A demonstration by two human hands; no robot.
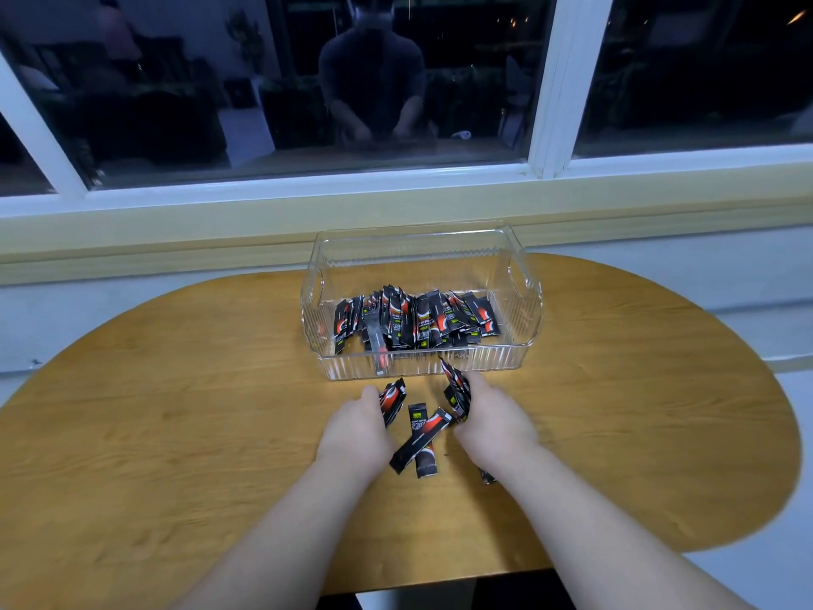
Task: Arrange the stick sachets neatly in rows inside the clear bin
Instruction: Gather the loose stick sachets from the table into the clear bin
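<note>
A clear ribbed bin (523, 297) stands at the far side of the wooden table. Inside it lies a loose heap of black-and-red stick sachets (415, 321), leaning at mixed angles; one sachet (379, 350) leans against the front wall. In front of the bin, my left hand (358, 422) grips a sachet (393, 400). My right hand (492, 418) holds a small bunch of sachets (455, 389) upright. Two more sachets (420, 444) lie crossed on the table between my hands. Another sachet (486, 476) peeks out from under my right wrist.
The oval wooden table (176, 389) sits against a low wall under a dark window (308, 81) with a white frame. The glass reflects a person. The table's near edge (440, 583) lies below my forearms.
</note>
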